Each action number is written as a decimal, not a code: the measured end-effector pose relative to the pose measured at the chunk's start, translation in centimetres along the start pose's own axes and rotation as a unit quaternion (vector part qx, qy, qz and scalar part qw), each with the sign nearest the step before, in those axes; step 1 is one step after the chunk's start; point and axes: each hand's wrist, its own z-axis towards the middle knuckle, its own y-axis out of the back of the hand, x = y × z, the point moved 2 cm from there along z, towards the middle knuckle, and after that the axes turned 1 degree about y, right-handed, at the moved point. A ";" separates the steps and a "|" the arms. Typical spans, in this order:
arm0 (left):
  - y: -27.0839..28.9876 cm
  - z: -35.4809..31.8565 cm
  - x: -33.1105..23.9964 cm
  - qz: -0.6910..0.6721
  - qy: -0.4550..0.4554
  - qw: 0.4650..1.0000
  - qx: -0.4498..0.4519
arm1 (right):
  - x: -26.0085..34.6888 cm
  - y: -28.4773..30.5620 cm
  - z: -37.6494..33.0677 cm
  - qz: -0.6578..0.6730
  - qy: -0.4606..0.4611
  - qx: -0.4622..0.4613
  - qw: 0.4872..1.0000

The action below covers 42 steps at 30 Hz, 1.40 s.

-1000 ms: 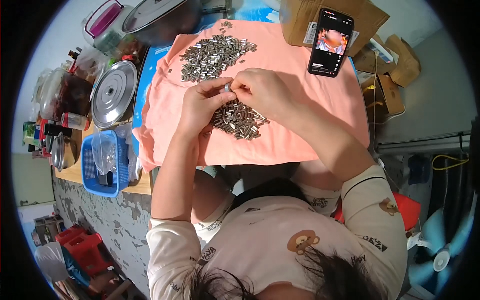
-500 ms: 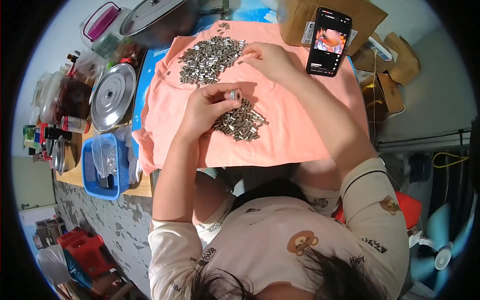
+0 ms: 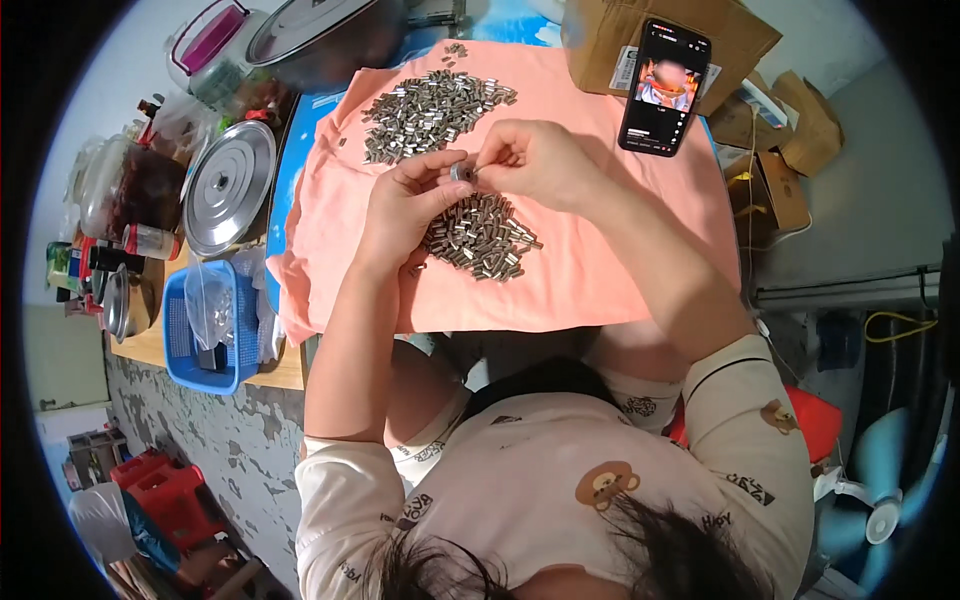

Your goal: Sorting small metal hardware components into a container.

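Between the thumb and fingers of my left hand (image 3: pixel 405 212) is a small round metal ring (image 3: pixel 461 173) with a dark centre. My right hand (image 3: pixel 545 165) is closed in a pinch right at the ring's side; a small metal piece shows faintly at its fingertips, mostly hidden. Beyond the hands, a large pile of small metal cylinders (image 3: pixel 425 118) is spread on the pink cloth (image 3: pixel 620 275). Nearer to me, partly under my left hand, lies a second, smaller pile of the same metal cylinders (image 3: pixel 487 240).
A phone (image 3: pixel 662 90) leans against a cardboard box (image 3: pixel 600 40) at the far right. On the left stand a metal lid (image 3: pixel 230 190), a blue plastic basket (image 3: pixel 236 370) and several jars. A fan (image 3: pixel 882 522) is at the lower right.
My right hand has come from the edge of the far pile toward me, down to the ring. My left hand keeps the ring, now turned slightly, in nearly the same place.
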 end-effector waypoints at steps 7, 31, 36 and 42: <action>-0.1 -0.1 -0.1 0.027 -0.005 1.000 0.010 | 1.9 -0.9 -0.7 -0.102 0.065 -0.044 0.992; -0.2 -0.3 0.0 0.049 0.016 0.997 0.057 | -3.9 4.5 4.6 -0.389 0.031 -0.189 0.901; -0.2 -0.2 0.1 0.057 0.004 0.997 0.046 | -4.5 3.3 4.1 -0.444 0.096 -0.159 0.876; -0.2 -0.3 0.1 0.054 0.010 0.996 0.069 | -2.0 2.2 2.2 -0.472 0.097 -0.111 0.869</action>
